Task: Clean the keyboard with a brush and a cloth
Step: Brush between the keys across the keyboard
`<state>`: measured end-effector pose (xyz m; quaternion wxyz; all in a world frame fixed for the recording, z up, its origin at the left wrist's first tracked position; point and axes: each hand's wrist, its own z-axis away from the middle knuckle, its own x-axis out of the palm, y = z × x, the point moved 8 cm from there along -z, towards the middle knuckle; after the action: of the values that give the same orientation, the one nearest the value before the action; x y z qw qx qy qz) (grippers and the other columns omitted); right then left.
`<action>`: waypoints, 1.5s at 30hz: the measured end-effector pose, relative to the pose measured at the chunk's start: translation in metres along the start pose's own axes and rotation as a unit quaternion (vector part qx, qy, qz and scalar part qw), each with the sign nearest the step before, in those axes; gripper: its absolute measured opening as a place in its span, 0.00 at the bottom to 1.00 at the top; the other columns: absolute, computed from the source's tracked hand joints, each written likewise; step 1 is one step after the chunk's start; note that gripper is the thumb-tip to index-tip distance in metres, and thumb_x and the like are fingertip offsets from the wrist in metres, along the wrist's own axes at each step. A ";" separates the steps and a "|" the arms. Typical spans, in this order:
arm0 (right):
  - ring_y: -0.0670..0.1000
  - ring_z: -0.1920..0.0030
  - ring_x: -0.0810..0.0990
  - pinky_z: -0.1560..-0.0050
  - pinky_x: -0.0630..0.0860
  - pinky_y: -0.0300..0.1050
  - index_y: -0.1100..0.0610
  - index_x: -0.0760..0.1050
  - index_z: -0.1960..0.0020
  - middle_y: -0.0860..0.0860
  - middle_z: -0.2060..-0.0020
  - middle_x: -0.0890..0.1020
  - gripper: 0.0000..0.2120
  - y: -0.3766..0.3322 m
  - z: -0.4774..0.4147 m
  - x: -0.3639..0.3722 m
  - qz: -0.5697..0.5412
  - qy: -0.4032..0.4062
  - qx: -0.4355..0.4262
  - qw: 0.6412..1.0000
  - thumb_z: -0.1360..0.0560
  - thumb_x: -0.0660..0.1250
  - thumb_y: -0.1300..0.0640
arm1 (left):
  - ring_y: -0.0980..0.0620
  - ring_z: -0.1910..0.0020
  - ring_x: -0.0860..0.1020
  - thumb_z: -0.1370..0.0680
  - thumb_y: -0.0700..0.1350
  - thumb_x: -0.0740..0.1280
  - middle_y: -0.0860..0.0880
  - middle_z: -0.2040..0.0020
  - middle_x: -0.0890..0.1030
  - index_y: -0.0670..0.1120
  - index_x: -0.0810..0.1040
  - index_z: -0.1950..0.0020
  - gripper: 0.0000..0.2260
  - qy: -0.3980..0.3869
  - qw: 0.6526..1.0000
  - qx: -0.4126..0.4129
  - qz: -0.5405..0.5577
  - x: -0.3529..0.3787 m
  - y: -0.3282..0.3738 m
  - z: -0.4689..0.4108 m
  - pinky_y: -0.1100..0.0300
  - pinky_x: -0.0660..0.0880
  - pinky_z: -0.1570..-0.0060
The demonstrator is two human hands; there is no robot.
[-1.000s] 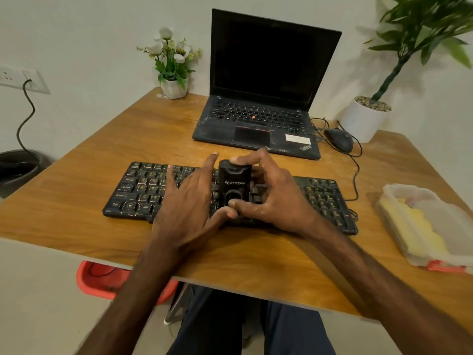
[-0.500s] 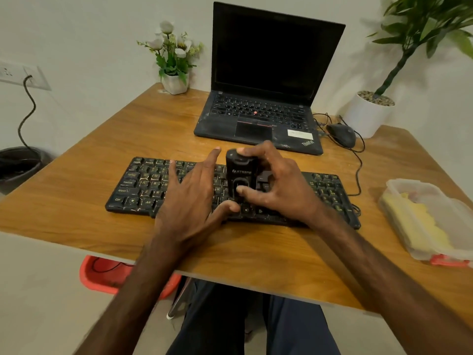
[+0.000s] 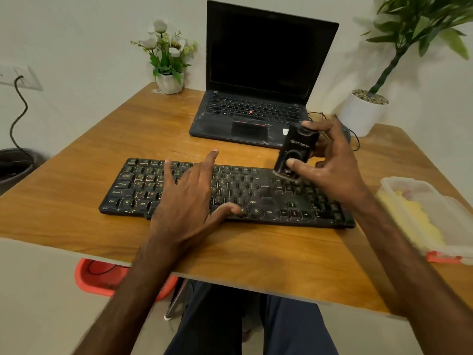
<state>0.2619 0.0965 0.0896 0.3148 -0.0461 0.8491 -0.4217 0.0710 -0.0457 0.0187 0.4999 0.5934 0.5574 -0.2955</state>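
Over the right end of the keyboard [image 3: 256,193], the brush [image 3: 294,149], judged light and rigid, is pinched at its ends by the right hand [image 3: 335,172]; the left hand [image 3: 184,203] is spread flat on it.

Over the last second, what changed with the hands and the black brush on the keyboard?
The right hand carried the black brush from the middle of the keyboard to its right end, tilted, still gripping it. The left hand no longer touches the brush with its thumb and rests spread on the keys. The keyboard, laptop and container stayed put.
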 end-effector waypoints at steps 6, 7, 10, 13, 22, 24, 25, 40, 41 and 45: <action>0.45 0.50 0.81 0.58 0.84 0.48 0.47 0.68 0.37 0.43 0.44 0.77 0.29 0.007 0.015 0.012 0.050 -0.123 0.002 0.991 0.32 0.78 0.58 | 0.42 0.32 0.76 0.26 0.78 0.40 0.38 0.30 0.75 0.41 0.50 0.18 0.49 0.006 1.000 0.004 -0.014 0.001 0.001 -0.001 0.27 0.51 0.27; 0.45 0.50 0.81 0.57 0.83 0.45 0.48 0.69 0.36 0.43 0.44 0.77 0.29 0.006 0.014 0.015 0.054 -0.130 -0.003 0.990 0.32 0.78 0.58 | 0.42 0.32 0.76 0.26 0.78 0.39 0.39 0.30 0.74 0.41 0.49 0.18 0.49 0.005 1.000 0.004 -0.014 0.001 0.001 -0.001 0.28 0.50 0.27; 0.43 0.50 0.80 0.58 0.79 0.37 0.49 0.68 0.35 0.43 0.45 0.77 0.29 0.000 -0.001 0.019 0.106 -0.108 -0.044 0.987 0.31 0.78 0.58 | 0.43 0.32 0.76 0.26 0.78 0.39 0.39 0.29 0.74 0.41 0.48 0.18 0.50 0.009 1.000 0.002 -0.015 0.000 0.001 0.000 0.28 0.50 0.26; 0.47 0.47 0.80 0.51 0.82 0.45 0.51 0.66 0.33 0.51 0.41 0.79 0.29 0.000 -0.019 0.023 0.198 -0.090 -0.090 0.972 0.29 0.76 0.57 | 0.43 0.31 0.75 0.26 0.78 0.39 0.40 0.28 0.73 0.42 0.46 0.18 0.50 0.010 1.000 0.005 -0.013 0.000 0.002 0.000 0.28 0.49 0.26; 0.43 0.51 0.80 0.63 0.76 0.33 0.49 0.67 0.35 0.43 0.45 0.78 0.29 0.001 -0.011 0.021 0.123 -0.135 -0.039 0.982 0.31 0.77 0.57 | 0.43 0.32 0.76 0.27 0.78 0.38 0.39 0.29 0.74 0.42 0.46 0.18 0.50 0.009 1.000 0.000 -0.010 0.001 0.000 -0.001 0.28 0.49 0.26; 0.41 0.50 0.79 0.56 0.77 0.34 0.49 0.66 0.34 0.47 0.42 0.78 0.29 0.003 -0.018 0.024 0.187 -0.118 -0.063 0.973 0.30 0.77 0.56 | 0.43 0.32 0.75 0.27 0.78 0.38 0.39 0.29 0.73 0.42 0.46 0.18 0.50 0.010 1.000 0.002 -0.009 0.000 0.001 -0.001 0.28 0.49 0.26; 0.42 0.48 0.78 0.52 0.79 0.36 0.50 0.66 0.33 0.50 0.40 0.78 0.30 0.003 -0.023 0.024 0.214 -0.103 -0.075 0.968 0.29 0.76 0.56 | 0.43 0.32 0.75 0.27 0.78 0.38 0.39 0.29 0.73 0.42 0.46 0.18 0.50 0.011 1.000 0.003 -0.008 -0.001 0.001 0.000 0.28 0.49 0.26; 0.45 0.49 0.82 0.57 0.83 0.43 0.45 0.67 0.38 0.44 0.44 0.77 0.28 -0.019 0.000 0.071 0.012 -0.144 -0.028 0.989 0.31 0.77 0.59 | 0.44 0.30 0.73 0.28 0.78 0.36 0.39 0.27 0.72 0.43 0.44 0.18 0.51 0.019 0.999 0.004 0.036 -0.005 0.002 0.002 0.30 0.47 0.25; 0.44 0.50 0.82 0.56 0.83 0.43 0.47 0.67 0.36 0.44 0.44 0.78 0.29 -0.018 -0.006 0.068 0.044 -0.117 -0.041 0.991 0.31 0.77 0.58 | 0.44 0.30 0.74 0.28 0.78 0.36 0.39 0.27 0.72 0.43 0.44 0.18 0.51 0.019 0.999 0.003 0.035 -0.006 0.002 0.002 0.30 0.47 0.25; 0.38 0.52 0.81 0.59 0.80 0.36 0.51 0.66 0.35 0.43 0.47 0.79 0.29 -0.002 -0.024 0.048 0.052 -0.047 -0.013 0.997 0.31 0.77 0.57 | 0.45 0.31 0.75 0.28 0.78 0.36 0.40 0.29 0.73 0.43 0.43 0.18 0.50 0.017 0.999 0.001 0.029 -0.005 0.001 0.002 0.31 0.47 0.25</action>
<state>0.2093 0.0950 0.0780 0.3756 -0.0259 0.8400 -0.3908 0.0716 -0.0492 0.0230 0.4980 0.6146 0.5482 -0.2717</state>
